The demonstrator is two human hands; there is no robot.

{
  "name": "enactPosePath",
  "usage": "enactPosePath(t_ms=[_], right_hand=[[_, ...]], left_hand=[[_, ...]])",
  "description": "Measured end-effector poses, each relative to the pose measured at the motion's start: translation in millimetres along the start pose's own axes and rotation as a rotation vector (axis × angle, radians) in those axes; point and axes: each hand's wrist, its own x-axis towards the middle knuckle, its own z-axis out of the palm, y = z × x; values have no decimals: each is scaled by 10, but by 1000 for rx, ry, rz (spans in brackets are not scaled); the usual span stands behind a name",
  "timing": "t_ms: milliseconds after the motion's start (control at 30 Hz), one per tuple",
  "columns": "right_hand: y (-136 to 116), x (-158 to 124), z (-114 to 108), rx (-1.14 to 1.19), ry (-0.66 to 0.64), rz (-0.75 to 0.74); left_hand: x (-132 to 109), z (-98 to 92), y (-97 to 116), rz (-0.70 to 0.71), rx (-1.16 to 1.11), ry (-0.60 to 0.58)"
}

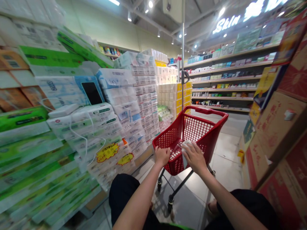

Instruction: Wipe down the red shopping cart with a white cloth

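A red plastic shopping cart (174,166) with a lattice basket and dark metal legs stands right before my knees. My left hand (162,156) is closed over the rim of its near end, on the left side. Under my right hand (195,157) is a crumpled white cloth (185,147), pressed against the near rim and wall of the basket. The fingers of that hand are bent over the cloth, and part of it hangs down outside the basket. Whether it is fabric or paper I cannot tell.
Stacked tissue packs (124,105) rise on the left, with a phone (93,93) and a white cable on them. Cardboard boxes (275,127) line the right side. Behind the cart stand a metal pole (183,57) and shelves (223,78) of small goods.
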Motion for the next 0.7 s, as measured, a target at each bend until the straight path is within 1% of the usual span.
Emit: enactPosePath(t_ms=[67,133,200,233,300,367,433,533,600,633,700], right_hand=[[-236,-44,-9,23,4,4],[-401,-67,-29,51,-8,-36],[-458,-65,-52,76,-31,-98],[-437,-54,-62,88,-48,-133],[-296,-14,-79,110,-93,-205],[-42,40,-91,116,-122,-231],[269,91,-95,93,-103,-170],[660,133,-80,56,-56,-38],[770,132,-55,54,-43,7],[768,125,-40,56,-34,25],[664,102,-13,64,-9,56]], left_hand=[[-12,-17,-23,-10,13,1],[-30,-31,-43,-16,22,-1],[-49,-42,-56,-16,27,-6],[-58,-47,-59,-13,26,-11],[-69,-60,-66,-3,22,-25],[-71,-88,-82,12,15,-45],[-68,-140,-118,48,-18,-99],[-69,-262,-200,160,-136,-246],[-78,-348,-256,241,-211,-322],[-84,-385,-280,272,-237,-343],[-96,-436,-312,312,-267,-361]])
